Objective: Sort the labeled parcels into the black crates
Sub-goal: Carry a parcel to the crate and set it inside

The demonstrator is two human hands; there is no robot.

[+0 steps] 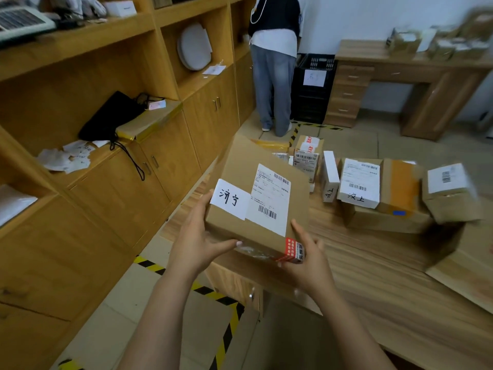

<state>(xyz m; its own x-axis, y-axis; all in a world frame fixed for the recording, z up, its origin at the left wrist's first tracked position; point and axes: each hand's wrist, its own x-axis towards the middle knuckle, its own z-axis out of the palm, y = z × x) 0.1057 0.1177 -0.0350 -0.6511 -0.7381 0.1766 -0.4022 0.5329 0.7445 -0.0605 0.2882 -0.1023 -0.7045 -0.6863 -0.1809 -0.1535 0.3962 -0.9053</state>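
Note:
I hold a flat brown cardboard parcel (240,172) in front of me, above the left end of a wooden table (386,276). It carries a white handwritten label and a barcode shipping label on top. My left hand (198,236) grips its near left corner, thumb along the front edge. My right hand (306,252) clasps the near right corner by a red sticker. Several more labeled parcels (360,182) lie on the table to the right. A stack of black crates (314,86) with a white paper label stands at the far wall.
A person in jeans (272,84) stands by the crates, facing away. Wooden shelves and cabinets (149,161) run along the left, with a black bag (112,116) on a ledge. A wooden desk (405,76) with boxes stands at the back right. Yellow-black tape (226,340) marks the floor.

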